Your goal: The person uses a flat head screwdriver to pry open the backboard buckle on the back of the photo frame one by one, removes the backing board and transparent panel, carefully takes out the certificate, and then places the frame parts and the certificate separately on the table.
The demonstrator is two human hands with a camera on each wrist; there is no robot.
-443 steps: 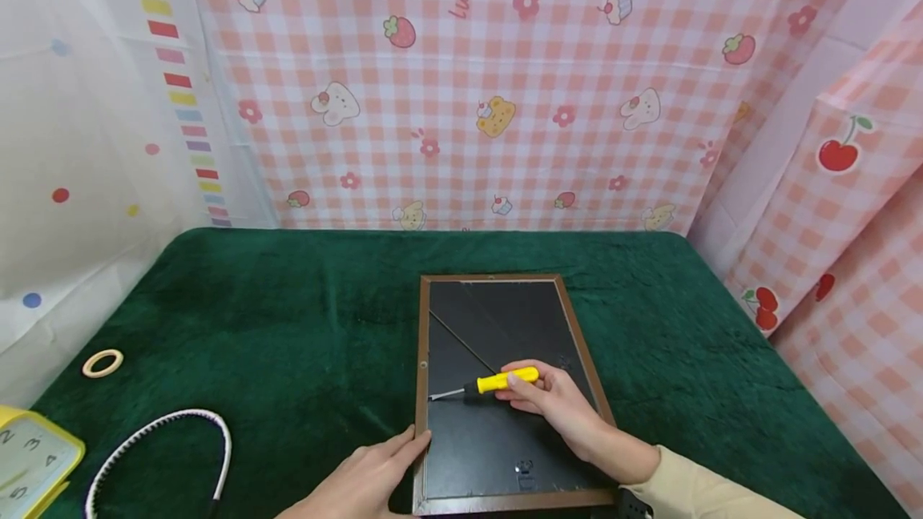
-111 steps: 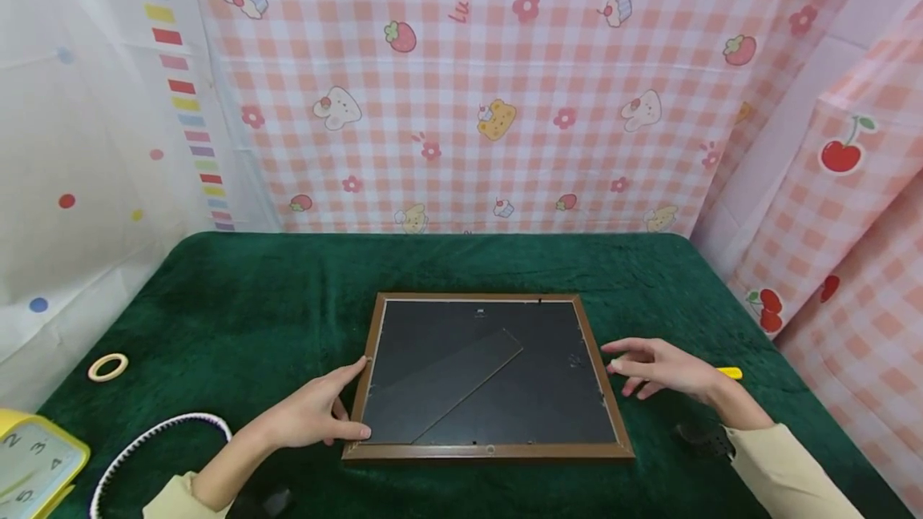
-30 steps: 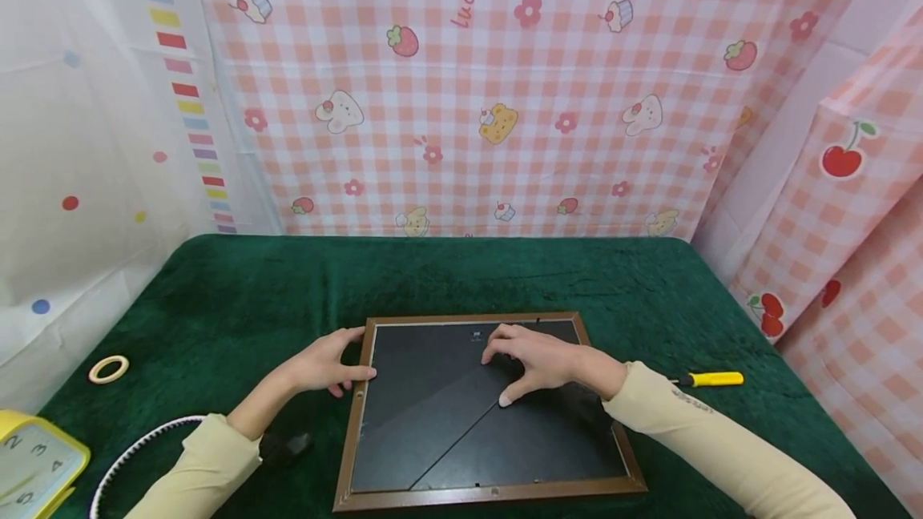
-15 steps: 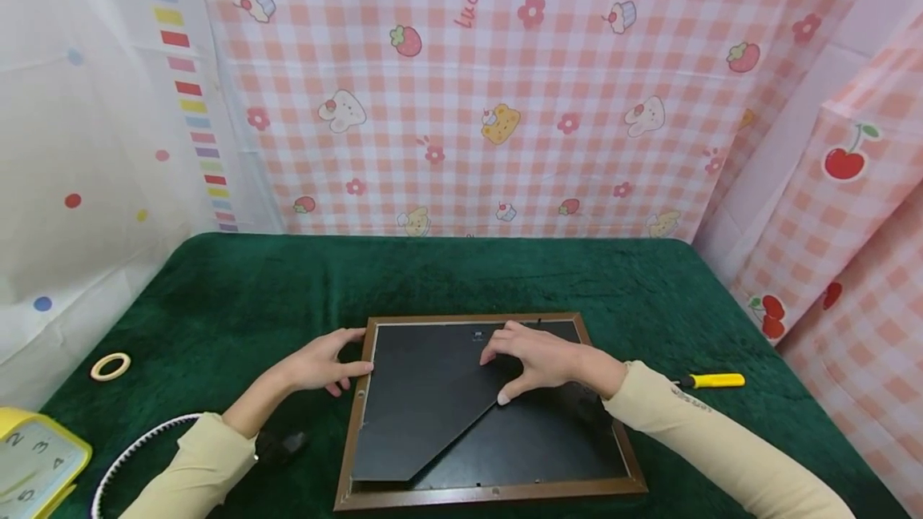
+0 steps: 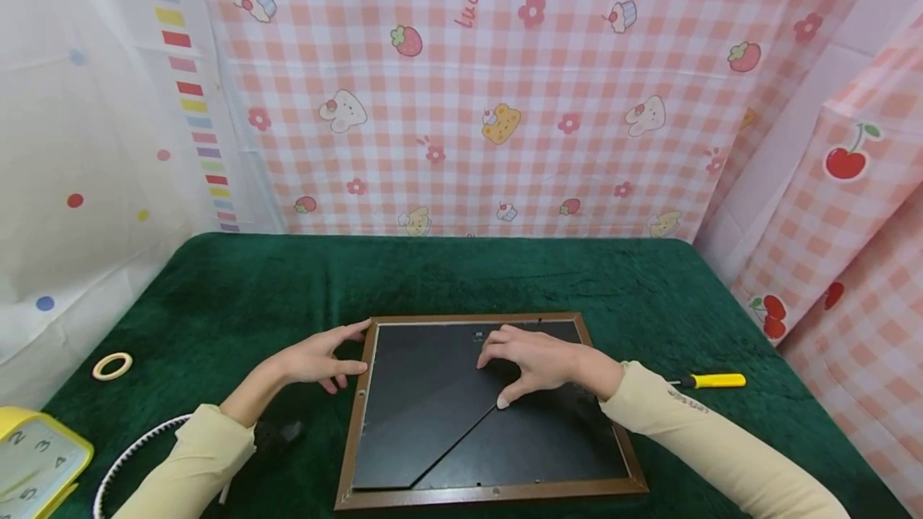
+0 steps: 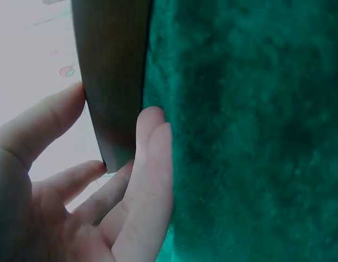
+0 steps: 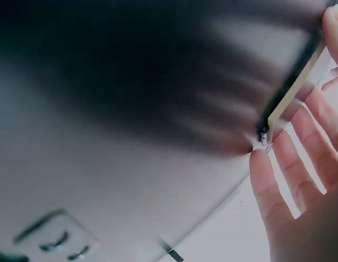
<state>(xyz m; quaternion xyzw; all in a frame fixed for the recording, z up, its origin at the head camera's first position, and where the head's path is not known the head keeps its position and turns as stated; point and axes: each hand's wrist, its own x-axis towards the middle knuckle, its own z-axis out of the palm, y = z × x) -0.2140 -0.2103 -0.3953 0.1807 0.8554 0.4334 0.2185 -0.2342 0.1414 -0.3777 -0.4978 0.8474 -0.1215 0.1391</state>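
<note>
A brown-edged picture frame (image 5: pixel 497 493) lies face down on the green cloth, its black backing board (image 5: pixel 555 443) upward. A stand leg (image 5: pixel 425 391) of the same black board is set into that back, its slanted edge slightly raised. My right hand (image 5: pixel 541 360) pinches the leg's inner end between thumb and fingers. In the right wrist view, a board's tan edge (image 7: pixel 297 82) shows between the fingers. My left hand (image 5: pixel 317 360) holds the frame's left side near the far corner. In the left wrist view, thumb and fingers lie on opposite sides of the brown rail (image 6: pixel 112 71).
A yellow-handled screwdriver (image 5: pixel 717 380) lies right of the frame. At the left are a wooden ring (image 5: pixel 111 367), a white-and-dark headband (image 5: pixel 122 459) partly behind my sleeve, and a yellow clock (image 5: pixel 43 459). A pink checked curtain (image 5: pixel 461 102) hangs behind the table.
Half a second ago the leg's near edge stood higher; now it lies lower, almost flush. My left thumb has drawn back slightly to the rail's outer edge. Long before, the right hand held the screwdriver.
</note>
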